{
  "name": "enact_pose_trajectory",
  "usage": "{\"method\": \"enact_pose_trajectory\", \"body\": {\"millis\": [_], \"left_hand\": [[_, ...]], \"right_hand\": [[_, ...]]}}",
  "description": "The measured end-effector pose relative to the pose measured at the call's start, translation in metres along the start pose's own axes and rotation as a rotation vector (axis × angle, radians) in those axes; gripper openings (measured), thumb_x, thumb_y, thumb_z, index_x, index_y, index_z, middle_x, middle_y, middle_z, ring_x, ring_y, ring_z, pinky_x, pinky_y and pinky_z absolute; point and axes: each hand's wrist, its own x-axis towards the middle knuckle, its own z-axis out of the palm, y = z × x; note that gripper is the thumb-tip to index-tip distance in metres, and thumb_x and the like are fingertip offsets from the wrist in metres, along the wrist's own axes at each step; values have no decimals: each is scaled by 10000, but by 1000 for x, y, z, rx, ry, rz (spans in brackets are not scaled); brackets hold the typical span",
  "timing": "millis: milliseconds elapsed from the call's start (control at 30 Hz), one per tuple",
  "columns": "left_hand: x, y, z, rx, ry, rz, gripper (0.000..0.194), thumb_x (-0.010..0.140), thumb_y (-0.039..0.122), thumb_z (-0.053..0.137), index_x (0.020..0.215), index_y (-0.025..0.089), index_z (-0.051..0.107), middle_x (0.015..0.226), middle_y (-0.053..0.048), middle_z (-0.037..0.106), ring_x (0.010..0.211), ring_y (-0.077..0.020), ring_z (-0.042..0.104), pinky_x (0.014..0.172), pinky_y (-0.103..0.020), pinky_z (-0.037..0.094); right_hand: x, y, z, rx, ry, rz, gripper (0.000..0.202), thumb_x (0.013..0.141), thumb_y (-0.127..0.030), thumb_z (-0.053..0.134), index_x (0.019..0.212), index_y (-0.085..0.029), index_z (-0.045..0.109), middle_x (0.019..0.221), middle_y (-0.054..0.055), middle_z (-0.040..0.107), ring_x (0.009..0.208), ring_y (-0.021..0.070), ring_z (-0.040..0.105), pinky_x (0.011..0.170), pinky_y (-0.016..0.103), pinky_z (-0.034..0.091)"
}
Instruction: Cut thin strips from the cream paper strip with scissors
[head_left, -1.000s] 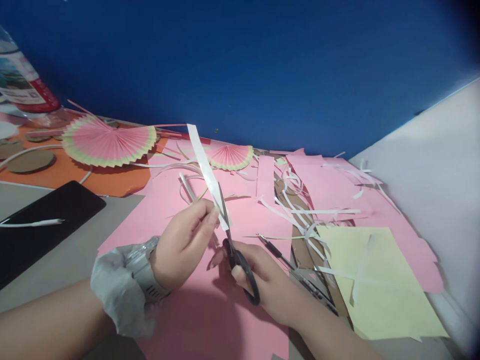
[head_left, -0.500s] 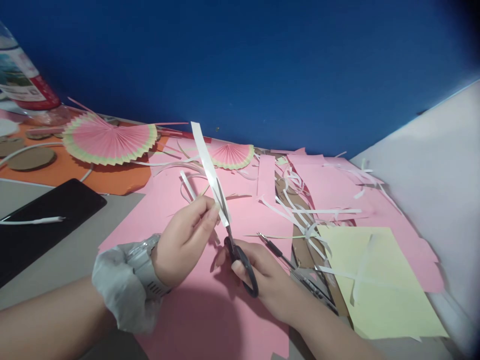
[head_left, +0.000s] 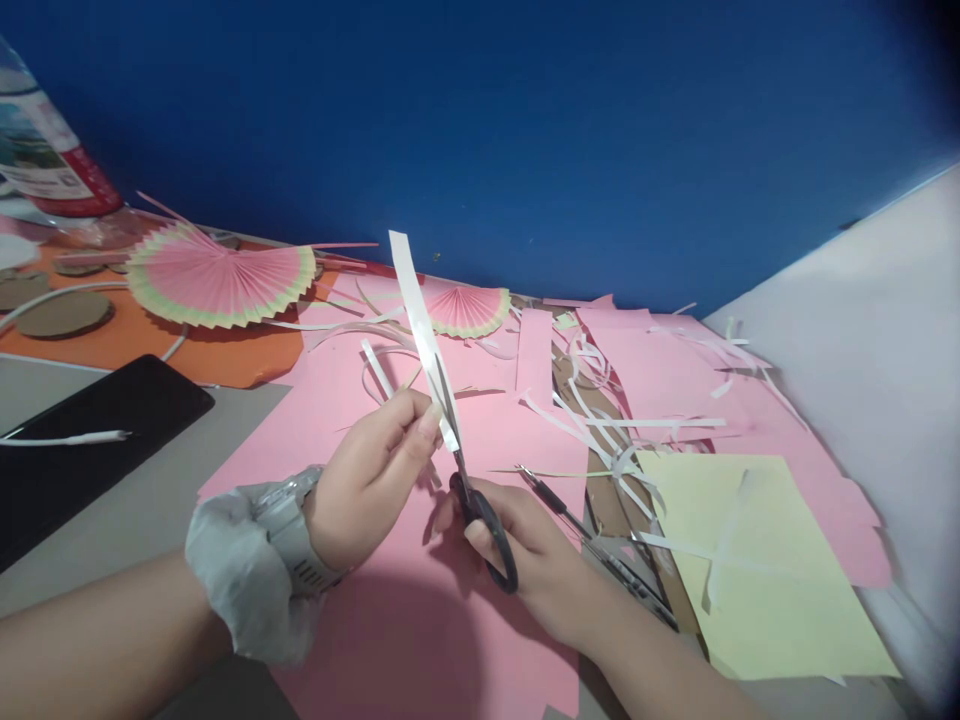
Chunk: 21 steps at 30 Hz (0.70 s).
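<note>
Pinched between thumb and fingers of my left hand point(head_left: 379, 480) is a white paper strip point(head_left: 414, 305), which points up and slightly left. My right hand point(head_left: 517, 560) holds black-handled scissors point(head_left: 487, 530) with fingers in the loops. Their blades lie along the strip's lower part, close to my left fingertips. Both hands are above a large pink sheet point(head_left: 420, 620). Behind them stand a big pleated pink fan with a yellow-green edge point(head_left: 225, 280) and a smaller pleated fan point(head_left: 469, 310).
At the left are a black phone point(head_left: 112, 440), a white cable point(head_left: 67, 440), orange paper point(head_left: 255, 350), cardboard discs point(head_left: 66, 315) and a bottle point(head_left: 52, 150). Rightward lie a pen point(head_left: 551, 497), several white strips point(head_left: 652, 422) and a yellow sheet point(head_left: 772, 620). A blue wall point(head_left: 480, 130) rises behind.
The upper end of the white strip has shifted slightly up and to the right. My hands and the scissors have barely moved.
</note>
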Motion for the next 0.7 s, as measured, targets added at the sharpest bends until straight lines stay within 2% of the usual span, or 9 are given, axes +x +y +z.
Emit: {"method": "enact_pose_trajectory", "body": {"millis": [200, 700], "left_hand": [[0, -1, 0, -25, -6, 3, 281, 927, 346, 350, 709, 179, 413, 605, 67, 400, 500, -29, 443, 501, -157, 380], [0, 0, 0, -58, -11, -4, 277, 925, 336, 350, 703, 182, 412, 605, 64, 397, 507, -48, 443, 507, -182, 390]], "right_hand": [[0, 2, -1, -12, 10, -8, 485, 809, -594, 469, 754, -115, 529, 683, 14, 473, 588, 114, 431, 526, 219, 364], [0, 2, -1, -10, -4, 1, 459, 814, -590, 463, 729, -140, 494, 668, 1, 445, 584, 121, 424, 531, 237, 376]]}}
